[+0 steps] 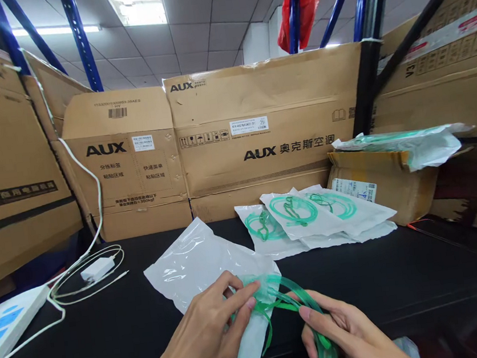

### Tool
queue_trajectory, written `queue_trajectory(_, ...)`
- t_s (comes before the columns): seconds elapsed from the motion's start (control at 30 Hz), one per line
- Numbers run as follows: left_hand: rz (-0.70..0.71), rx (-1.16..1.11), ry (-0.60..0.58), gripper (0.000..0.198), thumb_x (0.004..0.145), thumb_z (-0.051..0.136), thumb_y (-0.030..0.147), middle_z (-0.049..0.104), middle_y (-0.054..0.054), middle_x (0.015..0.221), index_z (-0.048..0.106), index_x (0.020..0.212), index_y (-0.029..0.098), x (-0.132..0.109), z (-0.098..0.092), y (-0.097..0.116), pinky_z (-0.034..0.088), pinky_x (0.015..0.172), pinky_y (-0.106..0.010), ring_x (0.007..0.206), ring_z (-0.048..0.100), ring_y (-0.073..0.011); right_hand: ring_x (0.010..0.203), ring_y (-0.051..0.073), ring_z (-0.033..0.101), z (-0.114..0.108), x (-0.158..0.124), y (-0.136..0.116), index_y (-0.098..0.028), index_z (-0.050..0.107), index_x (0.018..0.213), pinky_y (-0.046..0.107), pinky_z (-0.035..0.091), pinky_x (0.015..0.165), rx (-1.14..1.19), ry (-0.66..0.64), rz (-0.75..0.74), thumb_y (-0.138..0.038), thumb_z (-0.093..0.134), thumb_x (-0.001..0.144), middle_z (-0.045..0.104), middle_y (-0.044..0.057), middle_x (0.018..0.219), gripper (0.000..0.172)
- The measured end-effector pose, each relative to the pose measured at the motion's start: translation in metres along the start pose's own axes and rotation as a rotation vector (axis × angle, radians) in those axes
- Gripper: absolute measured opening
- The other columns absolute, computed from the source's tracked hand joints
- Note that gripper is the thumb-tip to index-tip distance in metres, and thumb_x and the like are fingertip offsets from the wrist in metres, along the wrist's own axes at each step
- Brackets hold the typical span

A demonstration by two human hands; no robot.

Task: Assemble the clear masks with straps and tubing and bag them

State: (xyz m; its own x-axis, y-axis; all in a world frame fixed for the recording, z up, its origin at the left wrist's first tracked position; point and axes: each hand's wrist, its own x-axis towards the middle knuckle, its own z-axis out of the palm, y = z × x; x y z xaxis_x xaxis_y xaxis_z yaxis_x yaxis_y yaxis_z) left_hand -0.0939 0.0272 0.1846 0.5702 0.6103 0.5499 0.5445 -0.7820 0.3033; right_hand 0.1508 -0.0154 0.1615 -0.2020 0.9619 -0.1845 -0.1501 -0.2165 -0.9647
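Note:
A coil of clear green tubing [301, 293] with a green elastic strap [269, 326] is held low in front of me. The fingers of my left hand [210, 326] are closed on a translucent green piece at the coil's upper left, perhaps a mask. My right hand [341, 328] is wrapped round the right side of the coil, its thumb pressing on the tubing. Behind the coil and partly under my left hand lies a white plastic pouch [200, 261], flat on the black table. The coil's lower part runs out of the picture.
Several white pouches with green tubing [296, 210] lie stacked at the back right. Another pouch [406, 140] rests on an opened cardboard box [388, 185]. At left are a power strip [16, 325] and a white adapter [98, 269] with loose cable. Large cartons [215, 170] wall the black table [388, 282].

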Motion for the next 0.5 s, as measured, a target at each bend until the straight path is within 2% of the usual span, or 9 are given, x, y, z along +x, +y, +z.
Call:
queue_trajectory(0.13,-0.068,-0.059,-0.003,0.038,0.113,0.042,0.033,0.067,-0.006,0.108,0.066,0.143,0.034,0.001,-0.001,0.001,0.061,0.069,-0.031,0.076,0.071,-0.0172,0.035,0.013,0.064,-0.004,0.010,-0.004,-0.018,0.052,0.140,0.016,0.044,0.033,-0.033,-0.068,-0.024,-0.066,0.074,0.088,0.067,-0.003,0.067,0.074)
queue_trajectory(0.23,-0.125,-0.117,-0.014,0.038,0.112,0.043,0.033,0.068,-0.005,0.107,0.069,0.140,0.035,0.001,0.002,0.000,0.061,0.070,-0.030,0.077,0.072,-0.0174,0.035,0.012,0.064,-0.006,0.012,-0.010,-0.017,0.054,0.135,0.014,0.043,0.033,-0.051,-0.109,-0.028,-0.062,0.073,0.090,0.066,-0.005,0.064,0.067)
queue_trajectory(0.33,-0.094,-0.162,0.010,0.038,0.112,0.044,0.029,0.066,-0.005,0.106,0.069,0.140,0.034,0.000,0.007,0.001,0.062,0.075,-0.031,0.085,0.072,-0.0189,0.036,0.010,0.064,-0.003,0.014,-0.015,-0.014,0.059,0.128,0.011,0.040,0.032,-0.068,-0.160,-0.050,-0.056,0.069,0.095,0.067,-0.004,0.066,0.053)
queue_trajectory(0.5,-0.016,-0.174,0.074,0.035,0.110,0.046,0.028,0.060,-0.006,0.097,0.075,0.130,0.031,0.000,0.012,0.005,0.062,0.070,-0.028,0.081,0.069,-0.0185,0.036,0.010,0.065,0.003,0.024,-0.013,-0.013,0.064,0.119,0.012,0.041,0.031,-0.051,-0.163,-0.068,-0.058,0.072,0.093,0.067,-0.003,0.068,0.052)
